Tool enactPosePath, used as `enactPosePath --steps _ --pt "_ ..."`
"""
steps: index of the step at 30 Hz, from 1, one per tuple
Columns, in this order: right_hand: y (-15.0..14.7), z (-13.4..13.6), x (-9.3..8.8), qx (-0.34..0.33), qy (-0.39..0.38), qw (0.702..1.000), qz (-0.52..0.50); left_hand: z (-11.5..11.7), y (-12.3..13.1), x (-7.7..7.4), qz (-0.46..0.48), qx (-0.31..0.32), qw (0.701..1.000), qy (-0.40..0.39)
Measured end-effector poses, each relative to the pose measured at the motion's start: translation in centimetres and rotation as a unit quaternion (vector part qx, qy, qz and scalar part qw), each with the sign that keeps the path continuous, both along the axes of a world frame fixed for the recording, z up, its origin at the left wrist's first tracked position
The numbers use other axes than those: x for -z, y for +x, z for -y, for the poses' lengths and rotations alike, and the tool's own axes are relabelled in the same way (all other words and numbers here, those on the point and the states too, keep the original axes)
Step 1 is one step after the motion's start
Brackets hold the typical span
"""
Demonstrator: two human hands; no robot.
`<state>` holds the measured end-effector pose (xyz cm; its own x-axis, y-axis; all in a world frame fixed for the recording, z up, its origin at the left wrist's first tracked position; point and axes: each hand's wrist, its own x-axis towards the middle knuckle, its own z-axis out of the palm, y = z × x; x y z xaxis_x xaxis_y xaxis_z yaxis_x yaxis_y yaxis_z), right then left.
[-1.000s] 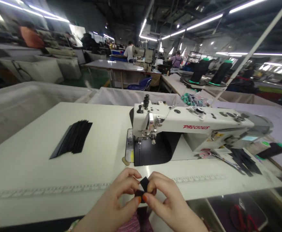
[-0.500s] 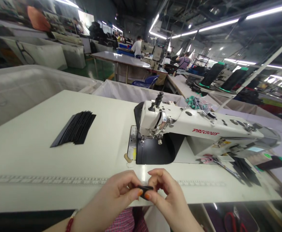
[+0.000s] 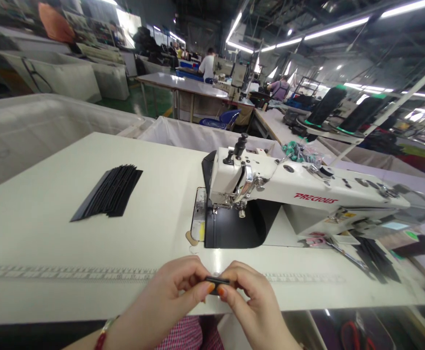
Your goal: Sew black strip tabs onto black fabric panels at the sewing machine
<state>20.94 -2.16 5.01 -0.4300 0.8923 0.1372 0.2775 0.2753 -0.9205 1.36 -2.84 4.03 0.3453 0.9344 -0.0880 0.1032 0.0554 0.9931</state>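
Both my hands meet over the front of the white table (image 3: 154, 243), pinching a small folded black strip (image 3: 217, 280) between thumbs and fingers. My left hand (image 3: 179, 287) grips its left end, and my right hand (image 3: 247, 291) its right end; much of the strip is hidden by the fingers. Just beyond them stands a white sewing machine (image 3: 270, 180), its presser foot and needle area over the metal plate (image 3: 198, 214). To the left, a fanned stack of black strips (image 3: 110, 192) lies flat on the table.
A printed ruler (image 3: 70, 273) runs along the table's front. Right of the machine lie tweezers (image 3: 347, 255) and more black strips (image 3: 376, 257). Red-handled scissors (image 3: 352, 335) sit in a drawer below. Cloth-lined bins (image 3: 52, 112) border the table; other people work farther back.
My right fingers have curled in closer around the strip, which now looks flatter and more level between both hands. The view has shifted slightly.
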Motion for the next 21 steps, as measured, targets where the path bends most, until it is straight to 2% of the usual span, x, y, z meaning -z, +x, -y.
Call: enactPosePath --steps 4,10,12,14,16,19,21 --pt "-0.1 -0.4 0.5 0.014 -0.027 1.000 -0.005 -0.2 0.1 -0.2 -0.034 -0.013 0.999 0.005" --pt "-0.2 -1.3 1.1 0.037 -0.145 0.984 -0.095 -0.8 0.6 -0.4 -0.063 -0.029 0.997 0.040" --pt "0.0 -1.9 1.0 0.043 -0.140 0.985 -0.088 -1.6 0.6 -0.4 -0.073 -0.025 0.996 0.048" --pt "0.2 -3.2 0.9 0.046 -0.105 0.992 -0.050 -2.8 0.4 -0.1 -0.119 -0.015 0.989 0.087" --pt "0.5 -5.3 0.9 0.046 -0.079 0.996 0.011 -4.6 0.0 0.6 -0.203 -0.004 0.962 0.182" --pt "1.0 -9.4 1.5 0.047 -0.077 0.991 0.097 -7.3 -0.6 2.1 -0.350 0.031 0.870 0.347" --pt "1.2 -11.9 2.2 0.047 -0.090 0.987 0.128 -8.6 -0.8 2.9 -0.401 0.057 0.823 0.397"
